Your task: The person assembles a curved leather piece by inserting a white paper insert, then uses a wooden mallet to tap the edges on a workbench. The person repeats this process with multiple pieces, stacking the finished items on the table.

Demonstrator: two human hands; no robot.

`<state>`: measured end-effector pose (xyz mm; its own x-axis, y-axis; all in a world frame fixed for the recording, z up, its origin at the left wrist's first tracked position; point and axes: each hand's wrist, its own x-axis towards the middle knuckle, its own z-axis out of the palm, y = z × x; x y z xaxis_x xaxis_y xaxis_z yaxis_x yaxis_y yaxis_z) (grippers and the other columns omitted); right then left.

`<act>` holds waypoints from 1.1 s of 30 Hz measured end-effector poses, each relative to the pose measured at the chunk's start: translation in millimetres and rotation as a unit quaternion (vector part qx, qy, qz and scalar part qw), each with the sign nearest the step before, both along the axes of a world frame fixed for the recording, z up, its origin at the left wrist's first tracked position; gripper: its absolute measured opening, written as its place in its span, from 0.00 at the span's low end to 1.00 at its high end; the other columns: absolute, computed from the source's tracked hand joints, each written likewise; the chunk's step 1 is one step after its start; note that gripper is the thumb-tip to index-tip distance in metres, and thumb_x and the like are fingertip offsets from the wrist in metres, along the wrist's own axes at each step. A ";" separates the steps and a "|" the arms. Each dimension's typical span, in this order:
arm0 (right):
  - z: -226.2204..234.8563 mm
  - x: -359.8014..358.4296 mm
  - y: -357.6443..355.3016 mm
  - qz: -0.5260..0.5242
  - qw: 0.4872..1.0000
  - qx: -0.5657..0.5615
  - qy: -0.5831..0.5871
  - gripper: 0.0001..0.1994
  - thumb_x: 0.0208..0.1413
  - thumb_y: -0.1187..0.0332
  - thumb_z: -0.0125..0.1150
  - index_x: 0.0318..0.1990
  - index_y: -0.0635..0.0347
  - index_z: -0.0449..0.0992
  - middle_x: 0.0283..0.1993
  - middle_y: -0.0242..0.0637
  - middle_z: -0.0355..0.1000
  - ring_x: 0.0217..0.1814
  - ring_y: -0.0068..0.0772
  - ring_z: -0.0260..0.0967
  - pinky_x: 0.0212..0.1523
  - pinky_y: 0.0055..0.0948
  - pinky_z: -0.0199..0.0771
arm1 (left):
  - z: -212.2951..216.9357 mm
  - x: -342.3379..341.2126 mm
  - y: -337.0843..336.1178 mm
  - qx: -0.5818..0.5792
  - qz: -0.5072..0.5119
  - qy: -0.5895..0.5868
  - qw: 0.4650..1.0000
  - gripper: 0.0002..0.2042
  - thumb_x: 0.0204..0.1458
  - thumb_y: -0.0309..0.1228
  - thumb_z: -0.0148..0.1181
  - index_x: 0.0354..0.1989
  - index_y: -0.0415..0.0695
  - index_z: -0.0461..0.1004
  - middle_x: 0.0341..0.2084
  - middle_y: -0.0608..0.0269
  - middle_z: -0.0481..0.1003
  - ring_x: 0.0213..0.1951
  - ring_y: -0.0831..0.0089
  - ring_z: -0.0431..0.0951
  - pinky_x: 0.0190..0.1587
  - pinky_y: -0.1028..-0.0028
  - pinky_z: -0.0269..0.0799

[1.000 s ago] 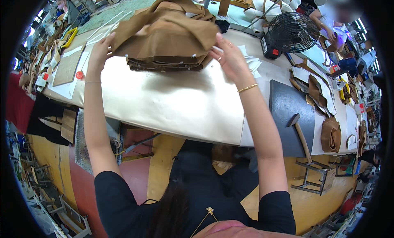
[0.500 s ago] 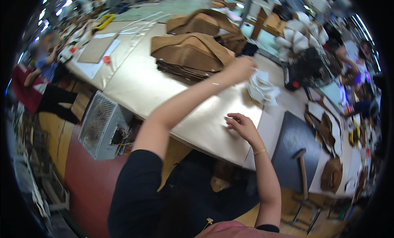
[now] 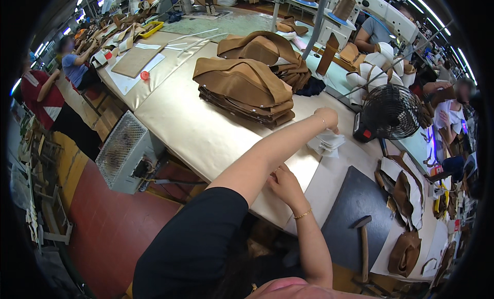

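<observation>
My left hand [image 3: 327,120] reaches across to the right and is over a small pile of white flat pieces [image 3: 327,143]. Its fingers bend downward at the pile's far edge, mostly hidden behind the back of the hand. Close below my left forearm is my right hand [image 3: 286,185], a gold bracelet at its wrist. Its thumb and finger show apart with nothing seen between them; the forearm covers some of the fingertips. Beyond my left forearm lies a stack of brown curved pieces [image 3: 242,85], with a second brown stack [image 3: 260,47] behind it.
A hammer [image 3: 364,242] lies on a dark board [image 3: 355,211] at the right. A black fan [image 3: 392,111] stands beyond the white pile. Brown and white pieces [image 3: 404,191] lie far right. A metal-grilled box [image 3: 123,152] stands left of the table [image 3: 180,124]. Other people work around.
My left hand has come down and right, to the white pile. My right hand has drawn in beneath my left forearm. The whole view has shifted.
</observation>
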<state>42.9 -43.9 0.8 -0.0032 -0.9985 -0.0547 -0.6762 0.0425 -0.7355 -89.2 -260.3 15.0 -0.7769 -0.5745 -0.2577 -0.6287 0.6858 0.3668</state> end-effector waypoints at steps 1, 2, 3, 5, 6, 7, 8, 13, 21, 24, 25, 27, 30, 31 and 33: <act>-1.1 1.1 -0.4 0.003 1.000 0.006 -0.001 0.14 0.58 0.64 0.61 0.48 0.63 0.78 0.45 0.47 0.71 0.42 0.47 0.75 0.46 0.40 0.75 | -3.7 -5.5 -1.8 0.018 0.016 -0.029 0.999 0.34 0.37 0.56 0.76 0.49 0.45 0.81 0.50 0.52 0.78 0.51 0.55 0.80 0.54 0.61 0.75; -1.8 -5.4 0.4 -0.007 1.000 0.012 0.002 0.14 0.58 0.64 0.61 0.47 0.63 0.77 0.45 0.47 0.71 0.42 0.47 0.75 0.46 0.40 0.74 | 5.9 -11.8 9.1 -0.001 0.003 -0.033 0.999 0.33 0.38 0.54 0.76 0.49 0.44 0.81 0.51 0.51 0.78 0.51 0.55 0.80 0.54 0.61 0.75; -3.2 -12.1 2.5 -0.017 1.000 0.019 0.006 0.14 0.58 0.64 0.61 0.47 0.63 0.77 0.44 0.47 0.71 0.42 0.48 0.74 0.46 0.40 0.74 | 16.6 -18.6 18.9 -0.020 -0.010 -0.036 0.999 0.32 0.38 0.52 0.76 0.49 0.44 0.80 0.51 0.51 0.78 0.51 0.54 0.80 0.53 0.61 0.75; -4.7 -10.6 2.6 -0.015 1.000 0.004 -0.001 0.14 0.58 0.64 0.61 0.48 0.63 0.77 0.45 0.47 0.71 0.41 0.47 0.75 0.46 0.40 0.75 | 11.1 -21.1 12.7 -0.055 -0.009 -0.030 0.998 0.30 0.40 0.49 0.76 0.49 0.42 0.80 0.51 0.49 0.77 0.51 0.53 0.79 0.53 0.61 0.75; -3.5 5.2 -2.0 0.012 1.000 -0.007 -0.014 0.14 0.58 0.64 0.61 0.48 0.63 0.77 0.45 0.47 0.71 0.41 0.47 0.75 0.46 0.39 0.75 | -17.4 -10.7 -17.5 -0.071 0.017 -0.028 0.997 0.29 0.41 0.48 0.76 0.48 0.41 0.80 0.51 0.48 0.77 0.52 0.53 0.79 0.53 0.61 0.75; -2.3 3.0 -1.5 0.004 1.000 0.001 -0.014 0.15 0.58 0.65 0.61 0.48 0.63 0.77 0.45 0.47 0.71 0.41 0.46 0.76 0.46 0.39 0.75 | -19.4 -13.1 -17.7 -0.082 0.013 -0.013 0.996 0.28 0.41 0.47 0.75 0.47 0.40 0.80 0.50 0.47 0.77 0.52 0.52 0.78 0.53 0.61 0.75; 0.7 1.8 -1.2 -0.002 1.000 0.009 -0.015 0.15 0.58 0.65 0.62 0.49 0.64 0.77 0.46 0.47 0.71 0.40 0.46 0.76 0.45 0.39 0.75 | -23.1 -12.1 -18.5 -0.046 0.001 0.020 0.999 0.27 0.41 0.46 0.75 0.44 0.38 0.80 0.48 0.44 0.78 0.52 0.50 0.78 0.53 0.60 0.75; 1.7 -4.3 0.2 -0.022 0.999 0.020 -0.017 0.15 0.58 0.66 0.62 0.48 0.66 0.78 0.48 0.47 0.71 0.40 0.45 0.78 0.46 0.38 0.76 | -32.0 2.1 -8.9 0.084 0.009 0.145 0.986 0.27 0.40 0.46 0.76 0.44 0.39 0.80 0.51 0.45 0.76 0.55 0.46 0.75 0.54 0.59 0.74; 0.4 -4.0 -3.7 -0.013 0.999 0.048 0.014 0.18 0.57 0.66 0.59 0.50 0.69 0.75 0.58 0.54 0.69 0.49 0.54 0.74 0.52 0.44 0.74 | -26.5 1.4 39.0 -0.050 0.077 0.175 0.980 0.32 0.35 0.47 0.78 0.45 0.35 0.77 0.50 0.42 0.72 0.54 0.48 0.73 0.55 0.59 0.73; -16.4 -9.5 -3.4 -0.011 1.000 -0.001 -0.001 0.20 0.57 0.66 0.59 0.53 0.69 0.72 0.58 0.57 0.68 0.50 0.55 0.74 0.52 0.43 0.74 | -25.0 -4.2 45.6 -0.098 0.112 0.189 0.971 0.28 0.39 0.40 0.76 0.46 0.33 0.77 0.52 0.45 0.69 0.55 0.47 0.71 0.56 0.59 0.72; -15.3 -6.8 -4.2 -0.004 1.000 0.001 -0.003 0.20 0.57 0.66 0.59 0.54 0.69 0.72 0.58 0.57 0.68 0.50 0.56 0.73 0.52 0.43 0.74 | -30.1 -3.3 42.0 -0.097 0.127 0.185 0.970 0.26 0.41 0.37 0.74 0.46 0.33 0.76 0.52 0.46 0.68 0.55 0.47 0.71 0.57 0.59 0.72; -12.1 -1.2 -5.8 0.011 1.000 0.004 -0.006 0.21 0.57 0.66 0.59 0.56 0.69 0.70 0.59 0.58 0.67 0.51 0.56 0.73 0.52 0.43 0.74 | -40.5 1.5 32.4 -0.137 0.119 0.211 0.961 0.21 0.43 0.31 0.69 0.45 0.32 0.77 0.51 0.46 0.69 0.53 0.50 0.72 0.55 0.60 0.72; -3.7 -4.2 -4.3 -0.004 1.000 0.025 0.001 0.21 0.57 0.67 0.59 0.55 0.69 0.71 0.59 0.58 0.67 0.50 0.55 0.74 0.52 0.43 0.75 | -36.1 6.2 40.5 -0.180 0.054 0.176 0.966 0.16 0.45 0.24 0.63 0.44 0.32 0.77 0.50 0.45 0.69 0.52 0.52 0.73 0.52 0.62 0.74; -2.6 -4.5 -3.8 -0.004 1.000 0.026 -0.003 0.20 0.57 0.67 0.59 0.55 0.70 0.72 0.59 0.57 0.67 0.50 0.54 0.74 0.52 0.43 0.75 | -32.7 10.5 43.1 -0.195 0.028 0.150 0.969 0.15 0.45 0.22 0.61 0.43 0.32 0.77 0.50 0.44 0.69 0.51 0.53 0.73 0.51 0.63 0.74; -1.6 -6.8 -2.7 -0.004 0.999 0.030 -0.012 0.20 0.57 0.67 0.60 0.54 0.70 0.72 0.59 0.57 0.67 0.51 0.54 0.74 0.52 0.42 0.75 | -31.4 12.4 43.8 -0.203 0.017 0.159 0.966 0.14 0.45 0.23 0.62 0.41 0.33 0.77 0.49 0.44 0.69 0.51 0.53 0.73 0.50 0.64 0.74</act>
